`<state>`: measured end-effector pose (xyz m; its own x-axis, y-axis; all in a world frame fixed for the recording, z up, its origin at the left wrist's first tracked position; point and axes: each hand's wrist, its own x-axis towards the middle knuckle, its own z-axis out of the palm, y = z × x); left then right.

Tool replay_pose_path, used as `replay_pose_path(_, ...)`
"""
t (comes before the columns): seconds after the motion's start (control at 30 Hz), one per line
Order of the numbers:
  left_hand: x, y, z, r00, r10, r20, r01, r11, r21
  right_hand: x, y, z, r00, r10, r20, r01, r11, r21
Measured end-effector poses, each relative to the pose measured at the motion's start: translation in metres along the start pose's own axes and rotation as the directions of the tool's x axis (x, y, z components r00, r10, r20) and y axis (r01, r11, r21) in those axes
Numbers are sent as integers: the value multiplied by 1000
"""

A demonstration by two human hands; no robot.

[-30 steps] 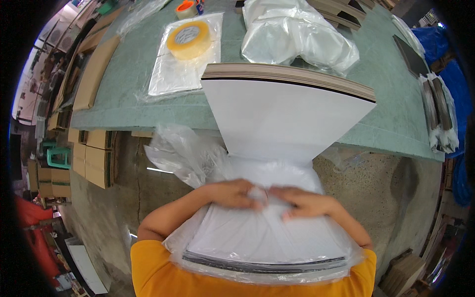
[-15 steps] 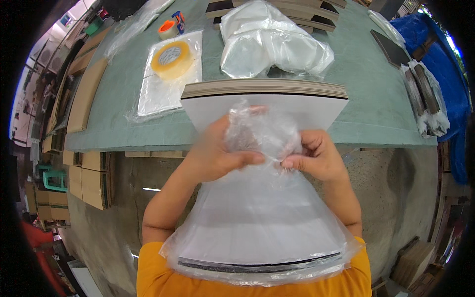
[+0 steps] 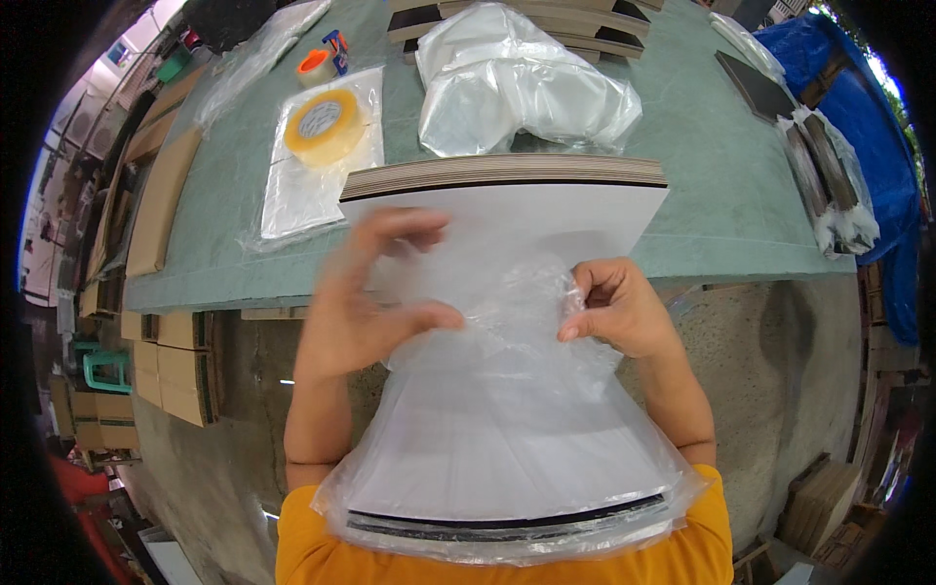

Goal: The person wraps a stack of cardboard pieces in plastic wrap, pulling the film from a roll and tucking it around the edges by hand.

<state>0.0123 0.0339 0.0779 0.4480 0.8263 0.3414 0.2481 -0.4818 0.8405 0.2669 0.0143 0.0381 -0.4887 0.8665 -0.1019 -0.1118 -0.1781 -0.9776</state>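
Note:
Close to my body is a clear plastic bag (image 3: 517,429) lying over a white-faced stack of boards (image 3: 585,219). The layered brown edges of the stack show at its far end, past the table's front edge. My right hand (image 3: 621,307) pinches the bag's gathered far end between thumb and fingers. My left hand (image 3: 366,292), slightly blurred, is spread with thumb and fingers apart at the left of that end; no plastic shows gripped in it.
On the green table (image 3: 702,214), a roll of clear tape (image 3: 324,127) rests on flat plastic bags (image 3: 283,200), with an orange-cored tape roll (image 3: 315,68) behind. Crumpled plastic (image 3: 526,88) lies beyond the stack. Wrapped boards (image 3: 829,180) are at the right, cardboard (image 3: 164,200) at the left.
My left hand has let go of the bunched plastic and opened out to the left. The gathered bag end has loosened and spread, while my right hand keeps its pinch.

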Motion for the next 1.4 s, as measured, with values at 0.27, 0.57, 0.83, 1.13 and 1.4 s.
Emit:
replay_pose_path(0.27,-9,-7,23,983,-118,142,122,992,-25,11,3,20,994,-109,-28,105,799,593)
replay_pose_path(0.57,-4,26,37,982,119,-148,-91,978,187,9,-1,33,823,-540,-177,501,836,-221)
replay_pose_path(0.83,6,28,33,984,-84,159,106,985,-133,16,-28,24,915,-208,-345,311,910,274)
replay_pose_path(1.13,2,25,25,945,-15,328,226,752,-619,-4,-34,35,578,-491,652,395,867,302)
replay_pose_path(1.4,-14,37,33,605,84,792,-141,990,3,-12,-20,15,768,504,395,296,267,-917)
